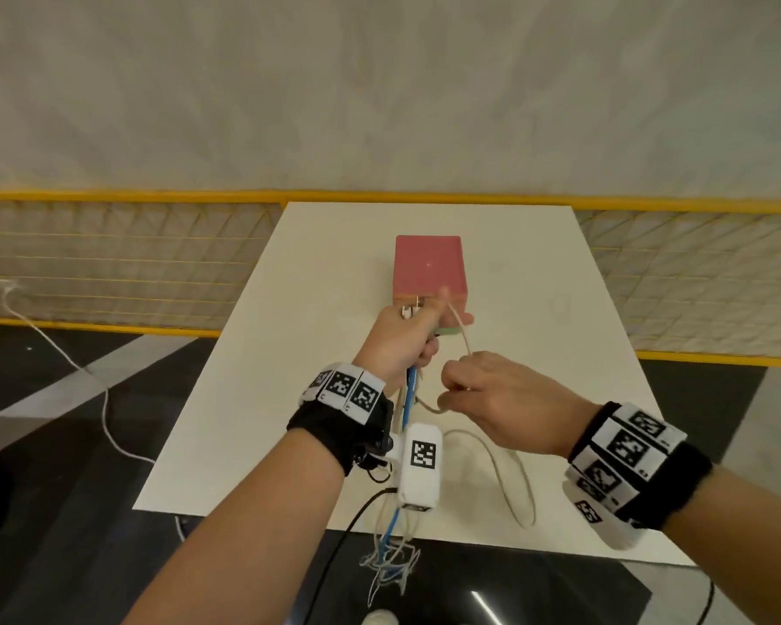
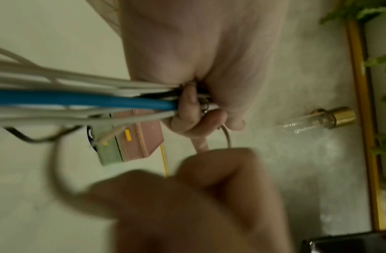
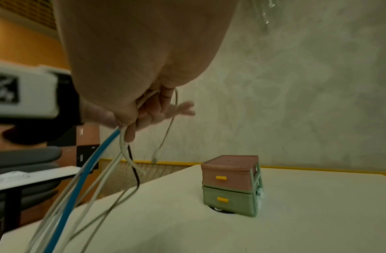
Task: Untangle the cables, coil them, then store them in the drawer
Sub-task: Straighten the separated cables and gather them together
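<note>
My left hand (image 1: 418,340) is raised over the white table (image 1: 325,272) and grips a bundle of cables (image 1: 410,390): one blue cable (image 2: 79,100), several white ones and a black one. The bundle hangs past the table's front edge into a tangle (image 1: 391,566). My right hand (image 1: 452,381), just right of the left, pinches one thin beige cable (image 1: 463,336) that runs up to the left hand; its slack loops on the table (image 1: 515,484). Behind the hands stands a small drawer unit (image 1: 429,268), pink drawer over green drawer (image 3: 228,200), both closed, with yellow handles.
A yellow-framed mesh railing (image 1: 109,263) runs behind the table before a grey wall. A white cord (image 1: 104,408) trails over the dark floor at left. A grey chair and another white surface (image 3: 25,174) show at left in the right wrist view.
</note>
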